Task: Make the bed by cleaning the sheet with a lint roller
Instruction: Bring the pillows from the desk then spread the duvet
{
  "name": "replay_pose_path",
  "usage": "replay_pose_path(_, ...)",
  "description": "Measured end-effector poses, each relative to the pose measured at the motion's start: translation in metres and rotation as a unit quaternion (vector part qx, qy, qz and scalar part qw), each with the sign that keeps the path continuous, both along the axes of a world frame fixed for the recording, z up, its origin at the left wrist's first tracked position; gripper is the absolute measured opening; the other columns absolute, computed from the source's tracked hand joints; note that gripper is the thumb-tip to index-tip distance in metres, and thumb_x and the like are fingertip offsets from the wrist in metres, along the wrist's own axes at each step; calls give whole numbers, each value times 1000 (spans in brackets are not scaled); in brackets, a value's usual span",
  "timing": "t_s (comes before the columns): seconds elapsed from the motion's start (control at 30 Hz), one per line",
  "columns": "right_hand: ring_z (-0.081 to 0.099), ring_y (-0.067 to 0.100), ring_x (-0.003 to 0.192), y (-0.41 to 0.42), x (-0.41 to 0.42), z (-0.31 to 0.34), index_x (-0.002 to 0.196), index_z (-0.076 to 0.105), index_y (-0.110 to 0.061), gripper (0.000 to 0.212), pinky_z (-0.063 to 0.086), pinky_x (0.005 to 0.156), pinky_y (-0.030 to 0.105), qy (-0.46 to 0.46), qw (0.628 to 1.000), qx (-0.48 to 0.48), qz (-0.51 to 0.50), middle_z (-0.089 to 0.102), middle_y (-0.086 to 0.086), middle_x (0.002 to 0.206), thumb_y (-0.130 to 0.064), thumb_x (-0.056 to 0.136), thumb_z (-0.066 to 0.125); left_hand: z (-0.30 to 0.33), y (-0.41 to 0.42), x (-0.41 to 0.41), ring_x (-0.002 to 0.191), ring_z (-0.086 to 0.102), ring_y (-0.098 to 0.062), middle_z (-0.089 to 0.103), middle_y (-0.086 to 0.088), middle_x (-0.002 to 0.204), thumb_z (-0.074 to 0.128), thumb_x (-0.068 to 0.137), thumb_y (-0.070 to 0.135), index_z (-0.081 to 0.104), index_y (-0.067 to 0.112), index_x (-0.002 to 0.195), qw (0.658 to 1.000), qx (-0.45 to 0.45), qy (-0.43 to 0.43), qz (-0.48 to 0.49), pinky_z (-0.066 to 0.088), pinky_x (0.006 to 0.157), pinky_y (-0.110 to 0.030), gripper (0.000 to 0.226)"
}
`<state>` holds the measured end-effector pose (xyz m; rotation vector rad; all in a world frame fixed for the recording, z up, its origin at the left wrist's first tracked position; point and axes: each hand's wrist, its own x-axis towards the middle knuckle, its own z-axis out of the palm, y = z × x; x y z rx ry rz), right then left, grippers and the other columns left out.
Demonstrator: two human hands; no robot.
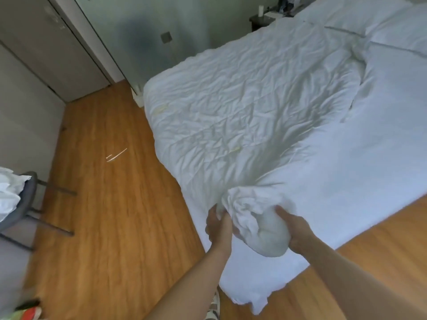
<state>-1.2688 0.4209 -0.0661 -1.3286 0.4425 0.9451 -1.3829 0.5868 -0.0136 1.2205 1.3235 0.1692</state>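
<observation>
A white, heavily wrinkled duvet (pixel 242 112) covers the left half of the bed, and the smoother white sheet (pixel 369 158) shows on the right half. At the bed's near corner the duvet is bunched into a wad (pixel 256 218). My left hand (pixel 218 225) grips the wad's left side. My right hand (pixel 294 229) holds its right side with the fingers curled into the cloth. No lint roller is in view.
Two white pillows (pixel 369 17) lie at the head of the bed, beside a dark nightstand (pixel 261 20). Wooden floor (pixel 111 204) runs along the left with a small white scrap (pixel 116 155) on it. A grey chair (pixel 25 204) with white cloth stands at left.
</observation>
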Motion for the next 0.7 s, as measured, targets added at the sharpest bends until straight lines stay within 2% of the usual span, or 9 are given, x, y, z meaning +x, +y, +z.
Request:
replay_pose_path(0.07, 73, 32, 97, -3, -36, -12, 100, 76, -4, 77, 55, 97, 55, -4, 999, -49, -9, 77, 13, 101, -59, 50, 95, -28, -21, -19, 123, 58, -27, 59, 1, 138, 65, 77, 77, 44, 31, 149, 988, -129, -33, 74, 50, 96, -40, 88)
replay_pose_path(0.13, 70, 30, 96, -1, -76, 7, 99, 73, -6, 48, 55, 95, 49, -10, 997, -78, 5, 75, 11, 100, -45, 73, 85, -47, -45, -35, 127, 59, -26, 57, 3, 145, 62, 54, 100, 39, 36, 155, 953, -268, -108, 96, 47, 106, -43, 121)
replay_pose_path(0.17, 68, 31, 95, 1, -95, 22, 94, 71, -6, 29, 55, 91, 47, -17, 995, -97, 10, 74, 13, 98, -33, 85, 75, -46, -57, -44, 129, 56, -23, 53, 7, 148, 58, 53, 103, 35, 40, 156, 949, -272, -130, 90, 44, 111, -43, 123)
replay_pose_path(0.2, 66, 32, 91, 0, -111, 30, 89, 68, -5, 16, 54, 83, 46, -20, 993, -114, 9, 71, 15, 94, -21, 93, 65, -40, -67, -52, 132, 53, -20, 48, 12, 149, 57, 58, 101, 29, 43, 157, 956, -243, -140, 81, 41, 113, -42, 118)
replay_pose_path(0.27, 65, 33, 88, -9, -139, 29, 88, 66, -5, 15, 53, 76, 41, -21, 991, -136, 3, 70, 14, 86, -9, 95, 53, -29, -82, -71, 134, 49, -18, 44, 14, 147, 70, 69, 84, 20, 42, 158, 982, -144, -116, 48, 42, 114, -41, 111)
replay_pose_path(0.37, 70, 32, 91, -23, -173, 16, 101, 69, -6, 21, 58, 80, 42, 24, 988, -143, 48, 75, 14, 92, -20, 90, 57, -30, -84, -109, 122, 61, -19, 56, 7, 140, 89, 66, 43, 33, 32, 151, 996, -55, -71, 7, 53, 104, -43, 102)
replay_pose_path(0.47, 68, 33, 90, -32, -185, 4, 110, 66, -4, 33, 56, 67, 37, 93, 983, -131, 85, 72, 19, 106, -32, 92, 63, -19, -62, -144, 107, 70, -18, 67, 3, 126, 82, 58, 30, 49, 31, 137, 995, -52, -80, -4, 60, 89, -42, 86)
replay_pose_path(0.6, 60, 41, 113, -33, -159, -5, 128, 59, -7, 69, 49, 102, 55, 170, 982, -52, -64, 59, 24, 127, -66, 94, 51, 15, -29, -163, 109, 63, -17, 59, 6, 126, 84, 59, 27, 41, 33, 139, 993, -28, -68, -92, 54, 82, -35, 91)
replay_pose_path(0.7, 50, 43, 129, -14, -128, -2, 142, 50, -7, 91, 40, 111, 57, 222, 966, 22, -132, 49, 24, 141, -77, 85, 55, 43, -19, -175, 103, 63, -12, 59, 9, 120, 83, 75, 24, 33, 38, 139, 979, 31, -19, -198, 52, 74, -29, 82)
